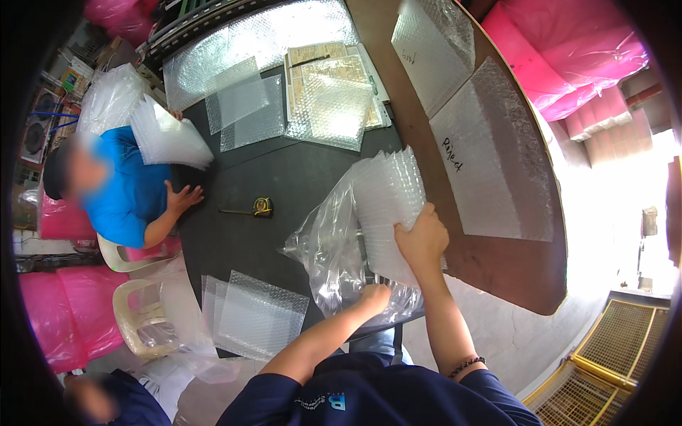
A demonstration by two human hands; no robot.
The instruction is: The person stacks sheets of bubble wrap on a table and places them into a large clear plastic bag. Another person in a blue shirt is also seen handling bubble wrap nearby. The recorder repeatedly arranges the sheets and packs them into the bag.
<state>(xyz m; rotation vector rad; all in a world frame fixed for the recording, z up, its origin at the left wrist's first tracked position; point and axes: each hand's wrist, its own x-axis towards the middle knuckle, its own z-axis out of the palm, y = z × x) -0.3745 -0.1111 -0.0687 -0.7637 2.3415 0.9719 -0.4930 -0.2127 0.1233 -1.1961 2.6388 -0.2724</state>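
Note:
My right hand point(424, 240) grips the side of a thick stack of bubble wrap sheets point(387, 206), thumb on top. The stack leans upright over the near right part of the dark table point(249, 245). Around and beside its left side spreads a large transparent plastic bag point(328, 245); how far the stack sits inside it I cannot tell. My left hand point(375, 299) is closed on the bag's near edge, below the stack. A yellow and black tape measure point(263, 206) lies left of the bag, its blade partly out.
Loose bubble wrap sheets point(259, 312) lie at the near left. More sheets and papers point(312, 67) lie at the back. A brown board point(497, 266) with bubble wrap pieces point(490, 163) borders the right. A co-worker in blue point(131, 192) holds a bubble wrap stack point(167, 138).

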